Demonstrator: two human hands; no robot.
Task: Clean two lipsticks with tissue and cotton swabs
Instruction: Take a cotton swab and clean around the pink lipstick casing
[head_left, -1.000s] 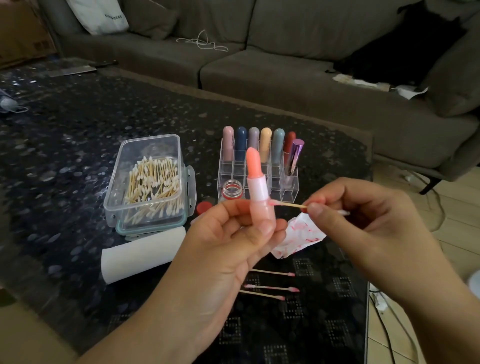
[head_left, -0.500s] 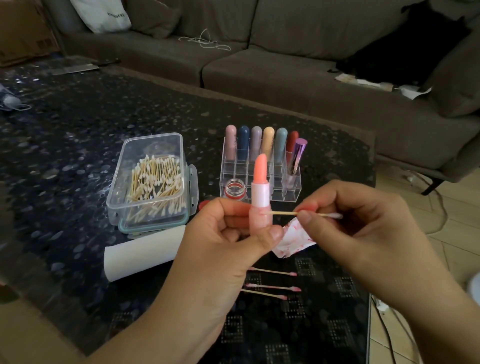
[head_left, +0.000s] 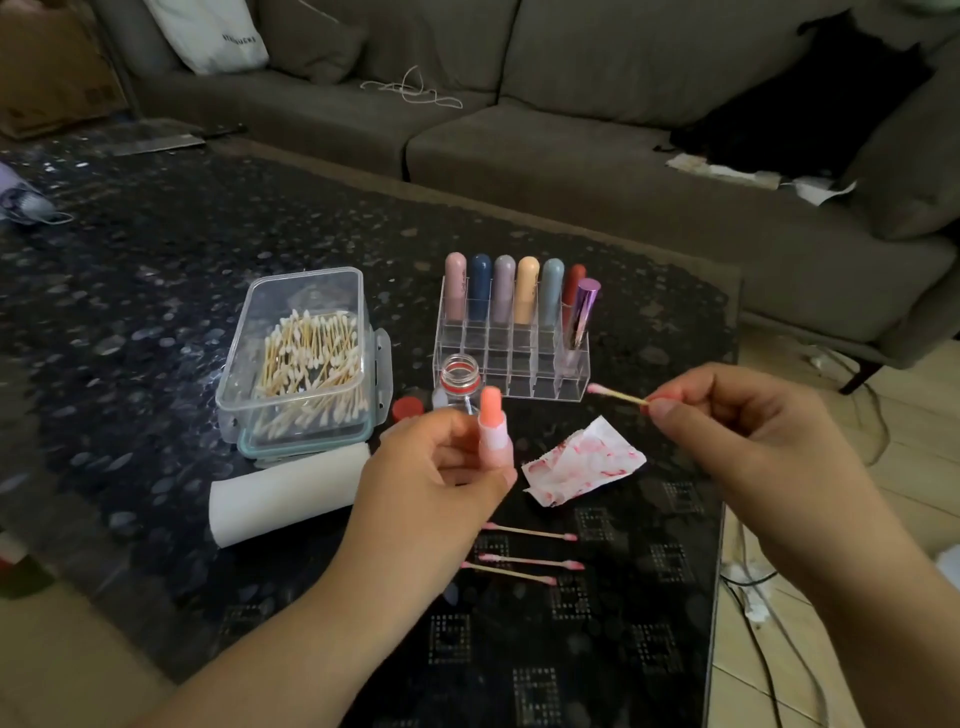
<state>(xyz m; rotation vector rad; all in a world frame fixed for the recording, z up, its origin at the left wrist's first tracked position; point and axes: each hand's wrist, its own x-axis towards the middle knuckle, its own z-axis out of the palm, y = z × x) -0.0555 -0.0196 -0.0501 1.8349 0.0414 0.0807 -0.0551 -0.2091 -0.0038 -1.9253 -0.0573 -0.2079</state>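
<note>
Swab (head_left: 618, 396) now pulled well right of the lipstick (head_left: 491, 427), pinched in right hand (head_left: 727, 431); left hand (head_left: 441, 467) grips the lipstick upright by its rigid base, leaving the soft, smear-prone bullet untouched, above the stained tissue (head_left: 584, 470).

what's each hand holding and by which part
Left hand grips the open lipstick by its lower tube. Right hand pinches a cotton swab at one end.

Head view, down over table (head_left: 130, 291)
</note>
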